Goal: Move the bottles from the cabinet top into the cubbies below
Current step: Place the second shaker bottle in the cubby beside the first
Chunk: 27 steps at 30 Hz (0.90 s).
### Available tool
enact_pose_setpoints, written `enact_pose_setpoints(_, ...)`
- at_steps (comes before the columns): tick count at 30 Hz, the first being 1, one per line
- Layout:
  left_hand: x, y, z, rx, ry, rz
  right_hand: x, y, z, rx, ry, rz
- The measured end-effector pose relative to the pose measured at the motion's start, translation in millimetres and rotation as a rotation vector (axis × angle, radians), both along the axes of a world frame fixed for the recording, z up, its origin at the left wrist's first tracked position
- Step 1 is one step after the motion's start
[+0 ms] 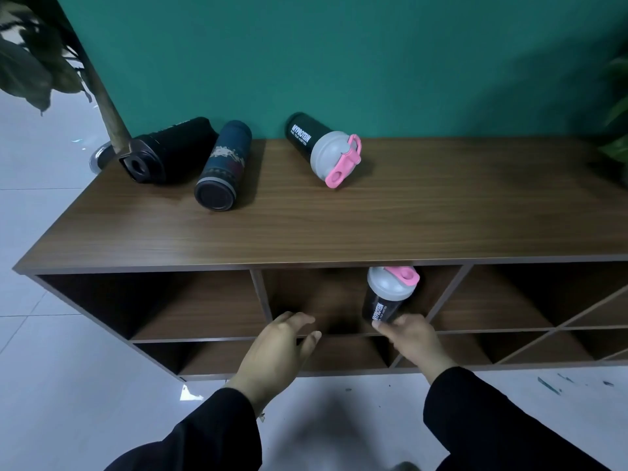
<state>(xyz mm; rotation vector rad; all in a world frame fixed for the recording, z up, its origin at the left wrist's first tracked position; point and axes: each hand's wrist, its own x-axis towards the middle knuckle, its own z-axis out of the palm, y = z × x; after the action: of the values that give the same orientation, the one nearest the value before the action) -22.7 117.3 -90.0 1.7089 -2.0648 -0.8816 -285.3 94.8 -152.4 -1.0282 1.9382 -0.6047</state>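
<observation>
Three bottles lie on their sides on the wooden cabinet top (pixel 339 229): a black bottle (pixel 170 149) at the far left, a dark blue patterned bottle (pixel 224 164) beside it, and a black shaker with grey lid and pink cap (pixel 323 146) near the wall. A second black shaker with a grey lid and pink cap (pixel 387 294) stands upright in the middle upper cubby (pixel 312 300). My right hand (pixel 414 341) touches this shaker's base; I cannot tell whether the fingers close on it. My left hand (pixel 278 351) hovers at the same cubby's front edge, fingers apart and holding nothing.
The cabinet has an upper row of cubbies and a lower row beneath, with diagonal dividers at the right (pixel 557 328). A teal wall stands behind. Plant leaves (pixel 27 69) hang at the upper left and another plant (pixel 615 130) at the right edge. The floor is white tile (pixel 51 385).
</observation>
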Motion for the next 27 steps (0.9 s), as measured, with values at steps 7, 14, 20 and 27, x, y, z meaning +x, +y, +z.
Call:
enact_pose_setpoints(7,7.6,3.6,21.6,-0.390,0.097,0.112,78.5,31.9,100.0,-0.148,-0.151,0.603)
enact_pose_setpoints(14,61.0,-29.5,78.4,-0.859,0.005,0.247,127.6,-28.4,192.9,-0.992,-0.063,0.048)
enact_pose_setpoints(20,112.7,-92.9,98.6,-0.584,-0.314,0.336,130.2,-119.4,175.6,-0.667,-0.080,-0.088)
enact_pose_setpoints(27,130.9,-107.5,67.4,-0.456,-0.431,0.362,148.8,-170.0,169.1,-0.725,-0.041,-0.114)
